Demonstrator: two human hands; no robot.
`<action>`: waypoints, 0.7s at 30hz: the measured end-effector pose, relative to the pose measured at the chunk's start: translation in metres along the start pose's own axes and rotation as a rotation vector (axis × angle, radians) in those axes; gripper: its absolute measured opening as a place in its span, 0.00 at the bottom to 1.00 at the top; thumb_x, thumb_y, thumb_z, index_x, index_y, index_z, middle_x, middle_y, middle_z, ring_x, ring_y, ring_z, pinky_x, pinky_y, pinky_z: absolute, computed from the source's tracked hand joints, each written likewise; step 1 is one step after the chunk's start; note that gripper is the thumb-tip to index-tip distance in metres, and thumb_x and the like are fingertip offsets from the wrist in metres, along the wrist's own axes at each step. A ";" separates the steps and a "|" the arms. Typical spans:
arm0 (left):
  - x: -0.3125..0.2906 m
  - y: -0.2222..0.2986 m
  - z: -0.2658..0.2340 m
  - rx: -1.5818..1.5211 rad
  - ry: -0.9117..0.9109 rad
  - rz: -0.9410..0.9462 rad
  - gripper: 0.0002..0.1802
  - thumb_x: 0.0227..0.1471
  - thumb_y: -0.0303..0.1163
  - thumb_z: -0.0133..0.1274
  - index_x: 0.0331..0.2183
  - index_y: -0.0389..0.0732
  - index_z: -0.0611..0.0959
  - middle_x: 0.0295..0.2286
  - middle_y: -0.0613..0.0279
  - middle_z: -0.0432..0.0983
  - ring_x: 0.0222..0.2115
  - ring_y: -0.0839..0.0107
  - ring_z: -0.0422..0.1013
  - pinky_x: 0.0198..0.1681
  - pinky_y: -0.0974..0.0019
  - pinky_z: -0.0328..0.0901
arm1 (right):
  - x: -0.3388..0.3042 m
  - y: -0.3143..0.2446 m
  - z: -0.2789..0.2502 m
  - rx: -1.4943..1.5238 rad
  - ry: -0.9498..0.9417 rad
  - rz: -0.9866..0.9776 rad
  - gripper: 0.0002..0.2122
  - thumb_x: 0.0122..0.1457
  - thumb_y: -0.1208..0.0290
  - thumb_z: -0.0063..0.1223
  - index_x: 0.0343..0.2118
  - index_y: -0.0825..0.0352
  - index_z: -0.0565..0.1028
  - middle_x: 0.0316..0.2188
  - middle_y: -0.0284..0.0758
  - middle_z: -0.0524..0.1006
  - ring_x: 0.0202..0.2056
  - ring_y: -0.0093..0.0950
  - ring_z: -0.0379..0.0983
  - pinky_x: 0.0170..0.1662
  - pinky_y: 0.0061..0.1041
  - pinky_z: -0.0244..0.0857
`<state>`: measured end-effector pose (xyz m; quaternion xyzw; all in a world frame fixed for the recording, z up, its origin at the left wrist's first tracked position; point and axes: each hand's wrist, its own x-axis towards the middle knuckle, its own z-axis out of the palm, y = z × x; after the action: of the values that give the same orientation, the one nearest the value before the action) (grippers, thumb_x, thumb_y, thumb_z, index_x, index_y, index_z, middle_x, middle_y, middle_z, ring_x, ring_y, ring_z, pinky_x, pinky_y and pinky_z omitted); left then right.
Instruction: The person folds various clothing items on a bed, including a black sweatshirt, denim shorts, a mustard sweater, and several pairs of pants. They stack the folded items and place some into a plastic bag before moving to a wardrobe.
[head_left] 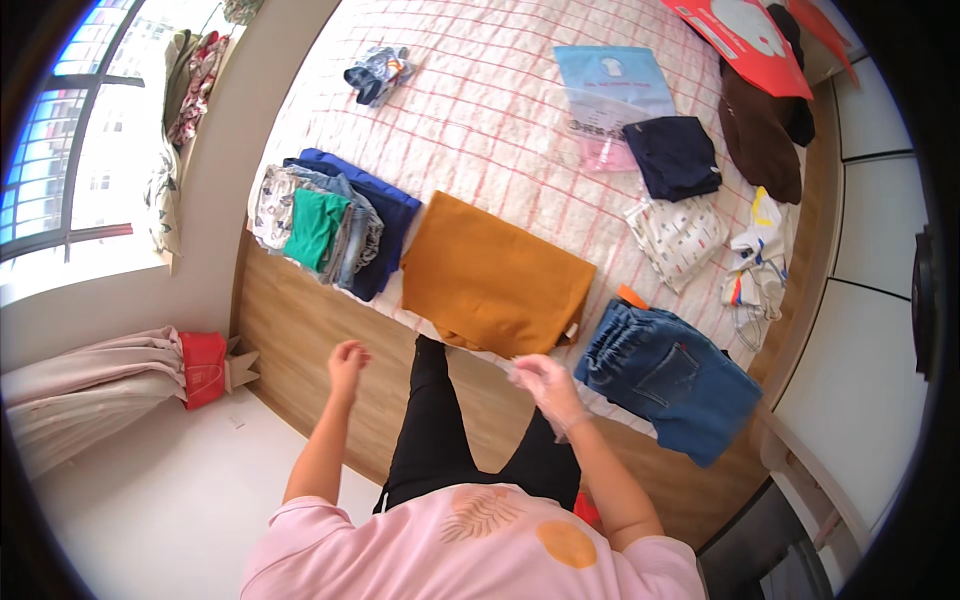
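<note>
A folded mustard-coloured garment (495,270) lies flat at the bed's near edge, in front of me. My left hand (348,364) hangs in the air left of my legs, below the garment's level, fingers loosely bent and holding nothing that shows. My right hand (550,388), in a clear thin glove, is just off the garment's near right corner, its fingers partly spread with nothing visible in them. Close by on its right lie blue jeans (672,375), folded, with an elastic waist. Left of the mustard garment is a stack of folded clothes (322,215), with a green piece on top.
The bed has a checked white and red cover (470,120). On it are a crumpled denim piece (380,74), a blue-topped garment bag (615,90), folded navy clothing (673,157), patterned white clothing (680,238) and a dark brown garment (757,130). A red bag (204,368) stands by the curtain.
</note>
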<state>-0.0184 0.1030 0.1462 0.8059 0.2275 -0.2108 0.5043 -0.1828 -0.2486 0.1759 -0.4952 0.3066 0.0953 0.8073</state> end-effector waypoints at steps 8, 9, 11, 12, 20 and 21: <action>0.267 0.135 -0.192 -0.053 0.350 0.468 0.09 0.53 0.28 0.44 0.37 0.37 0.74 0.30 0.65 0.71 0.29 0.78 0.68 0.29 0.78 0.62 | 0.202 0.010 0.187 0.301 0.131 0.263 0.14 0.58 0.73 0.44 0.46 0.72 0.67 0.40 0.35 0.71 0.41 0.25 0.68 0.47 0.23 0.63; 0.305 0.148 -0.200 -0.062 0.337 0.491 0.10 0.54 0.28 0.44 0.38 0.36 0.74 0.30 0.64 0.71 0.30 0.78 0.68 0.30 0.78 0.62 | 0.230 0.032 0.201 0.176 0.250 0.203 0.16 0.57 0.69 0.45 0.48 0.70 0.66 0.42 0.35 0.69 0.42 0.26 0.67 0.49 0.25 0.61; 0.379 0.167 -0.209 0.035 0.302 0.443 0.12 0.55 0.32 0.44 0.39 0.35 0.74 0.33 0.63 0.72 0.31 0.77 0.68 0.30 0.78 0.62 | 0.285 0.087 0.211 0.052 0.436 0.131 0.16 0.57 0.65 0.45 0.46 0.69 0.69 0.37 0.33 0.71 0.38 0.25 0.68 0.45 0.27 0.63; 0.406 0.177 -0.203 0.104 0.223 0.376 0.14 0.56 0.34 0.42 0.39 0.35 0.74 0.35 0.62 0.72 0.33 0.75 0.67 0.33 0.76 0.63 | 0.297 0.090 0.219 0.029 0.483 0.170 0.17 0.57 0.64 0.42 0.44 0.70 0.70 0.38 0.39 0.72 0.39 0.30 0.68 0.46 0.27 0.61; 0.531 0.171 -0.147 0.163 -0.364 -0.147 0.28 0.55 0.52 0.37 0.42 0.38 0.75 0.38 0.61 0.73 0.36 0.68 0.69 0.41 0.67 0.63 | 0.333 0.083 0.240 -0.254 0.617 0.438 0.25 0.58 0.54 0.33 0.34 0.76 0.73 0.29 0.48 0.74 0.33 0.38 0.70 0.39 0.32 0.61; 0.539 0.162 -0.142 0.054 -0.425 -0.219 0.29 0.54 0.54 0.37 0.42 0.38 0.75 0.36 0.61 0.74 0.34 0.68 0.69 0.39 0.66 0.64 | 0.333 0.085 0.238 -0.282 0.611 0.464 0.26 0.58 0.52 0.33 0.36 0.76 0.72 0.30 0.47 0.74 0.34 0.38 0.70 0.40 0.32 0.61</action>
<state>0.5265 0.2522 0.0126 0.7270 0.1967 -0.4352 0.4933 0.1382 -0.0526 -0.0074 -0.5241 0.6197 0.1645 0.5605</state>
